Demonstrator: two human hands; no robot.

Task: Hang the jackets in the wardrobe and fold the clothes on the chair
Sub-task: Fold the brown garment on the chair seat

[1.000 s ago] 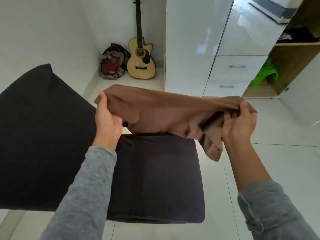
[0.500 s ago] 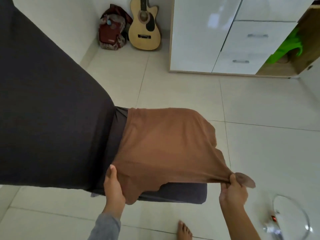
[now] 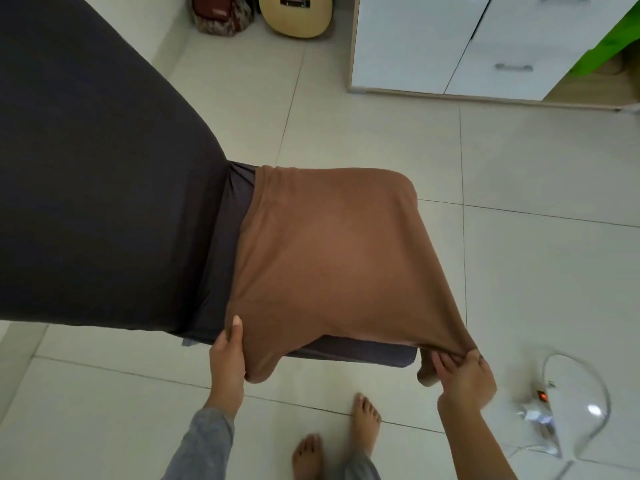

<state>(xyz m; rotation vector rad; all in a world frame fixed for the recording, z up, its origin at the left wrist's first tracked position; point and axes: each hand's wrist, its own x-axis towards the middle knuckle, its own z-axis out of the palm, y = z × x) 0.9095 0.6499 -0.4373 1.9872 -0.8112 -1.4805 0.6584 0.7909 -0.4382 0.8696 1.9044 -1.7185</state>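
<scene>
The brown cloth (image 3: 332,271) lies spread on the seat of the chair (image 3: 104,168), and its near edge hangs over the front of the seat. Your left hand (image 3: 227,362) grasps the near left edge, with the thumb on top and the fingers hidden under the fabric. Your right hand (image 3: 464,375) pinches the near right corner, just off the corner of the seat, and the fabric is taut there. Your bare feet (image 3: 365,420) stand on the tiled floor (image 3: 519,271).

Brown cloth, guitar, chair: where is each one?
brown cloth (image 3: 332,258), head view, middle of the spread fabric.
guitar (image 3: 294,22), head view, its pale wooden body.
chair (image 3: 104,168), head view, its dark backrest cover.
</scene>
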